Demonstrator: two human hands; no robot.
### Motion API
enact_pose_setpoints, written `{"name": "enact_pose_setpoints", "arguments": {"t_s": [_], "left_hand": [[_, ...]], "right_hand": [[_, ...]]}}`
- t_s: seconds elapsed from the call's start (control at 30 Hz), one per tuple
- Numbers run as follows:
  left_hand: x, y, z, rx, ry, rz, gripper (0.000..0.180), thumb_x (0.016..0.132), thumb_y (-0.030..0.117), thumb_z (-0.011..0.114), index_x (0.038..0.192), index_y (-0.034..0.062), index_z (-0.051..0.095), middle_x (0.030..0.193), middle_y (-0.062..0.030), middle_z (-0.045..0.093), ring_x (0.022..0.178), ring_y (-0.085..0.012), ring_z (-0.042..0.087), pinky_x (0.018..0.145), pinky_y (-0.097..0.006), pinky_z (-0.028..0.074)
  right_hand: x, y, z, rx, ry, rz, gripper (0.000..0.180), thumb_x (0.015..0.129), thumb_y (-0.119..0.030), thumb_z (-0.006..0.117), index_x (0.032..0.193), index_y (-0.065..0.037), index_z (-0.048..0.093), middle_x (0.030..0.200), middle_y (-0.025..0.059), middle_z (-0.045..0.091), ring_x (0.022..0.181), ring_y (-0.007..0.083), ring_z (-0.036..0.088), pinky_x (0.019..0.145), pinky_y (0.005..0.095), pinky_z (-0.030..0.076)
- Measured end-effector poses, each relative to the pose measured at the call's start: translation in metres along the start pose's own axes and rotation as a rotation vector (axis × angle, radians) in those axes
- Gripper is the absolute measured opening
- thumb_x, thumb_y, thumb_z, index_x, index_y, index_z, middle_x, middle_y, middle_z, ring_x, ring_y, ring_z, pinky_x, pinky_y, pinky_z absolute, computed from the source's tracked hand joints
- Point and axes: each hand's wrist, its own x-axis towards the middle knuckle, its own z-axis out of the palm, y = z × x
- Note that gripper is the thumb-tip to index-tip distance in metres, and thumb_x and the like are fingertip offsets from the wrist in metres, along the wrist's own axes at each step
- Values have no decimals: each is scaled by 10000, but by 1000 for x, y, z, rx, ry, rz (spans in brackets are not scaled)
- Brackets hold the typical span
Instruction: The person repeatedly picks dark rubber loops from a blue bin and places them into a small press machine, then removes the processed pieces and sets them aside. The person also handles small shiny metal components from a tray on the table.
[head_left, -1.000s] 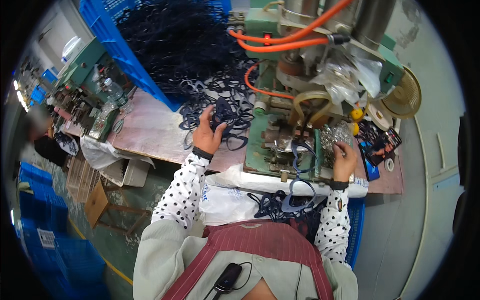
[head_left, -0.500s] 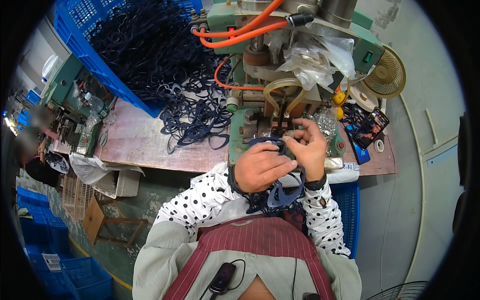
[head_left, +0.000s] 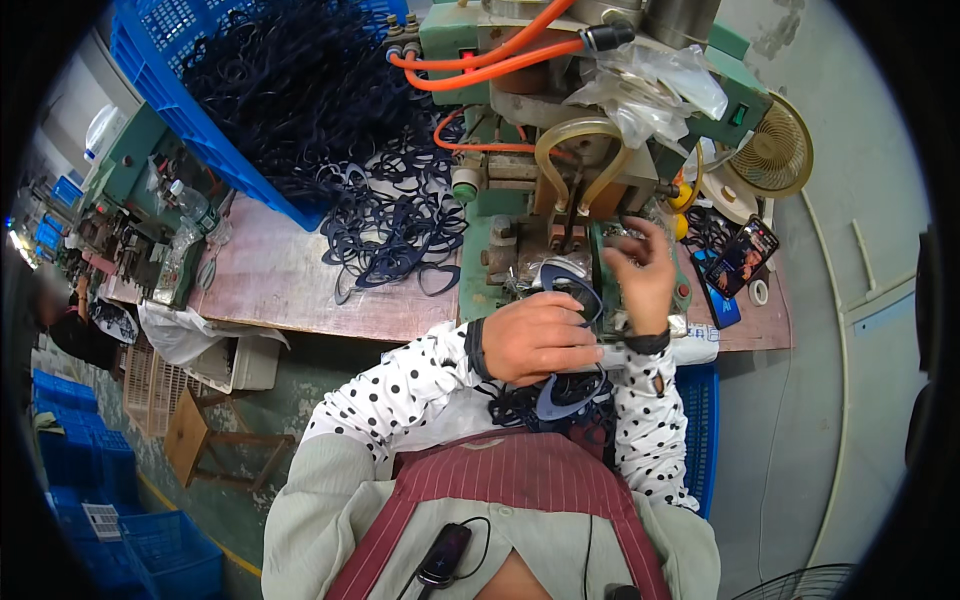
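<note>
Workshop: green-grey wall at right; pinkish surface [head_left: 270, 265] under a green press [head_left: 484, 300].

Change: half a second ago both hands met at the press. Now the right hand [head_left: 645, 278] stands off to the right, over the base's right side, fingers bent and parted, blurred; no piece made out between them. Left hand [head_left: 533, 341] remains low in front, fingers together over the work; its grip is hidden, cannot tell what it pinches.

Work: a dark blue strap loop [head_left: 560, 272] sits at the press front, just above the left hand; a second loop [head_left: 565, 409] hangs below. Joined or not, cannot tell. Meaning, as judged: left hand alone now steadies the piece.

Counts: hands, two; loops at the hands, two; press, one; blue crate [head_left: 200, 135], one; phones, two (black [head_left: 742, 257], blue [head_left: 719, 304]); tape roll [head_left: 759, 292], one; fan [head_left: 775, 145], one. Loose strap pile [head_left: 395, 245]: too tangled to count.
</note>
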Motion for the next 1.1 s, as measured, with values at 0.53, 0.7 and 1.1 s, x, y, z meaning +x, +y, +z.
{"name": "enact_pose_setpoints", "arguments": {"t_s": [0.53,0.7,1.1], "left_hand": [[-2,-3,-1,-39,18,-30,401,769,44,582,1165,6,630,1127,-116,634,921,-301,583,926,-475,437],[-17,20,-8,305,100,-121,444,771,212,672,1209,157,625,1300,-70,576,1111,-241,546,993,-522,340],[-194,-80,-98,651,-362,-1321,257,739,107,658,972,216,659,1439,-40,452,1298,-277,442,977,-610,327]], "right_hand": [[-14,103,-60,-748,-18,-57,174,812,-190,701,902,-41,691,881,165,657,825,342,637,719,416,495],[-10,110,-59,-465,141,-35,144,817,-145,697,885,-19,682,785,121,659,733,261,629,680,364,486],[-15,107,-54,-508,204,-15,104,853,-135,656,916,-51,656,733,89,628,663,223,609,639,356,485]]}}
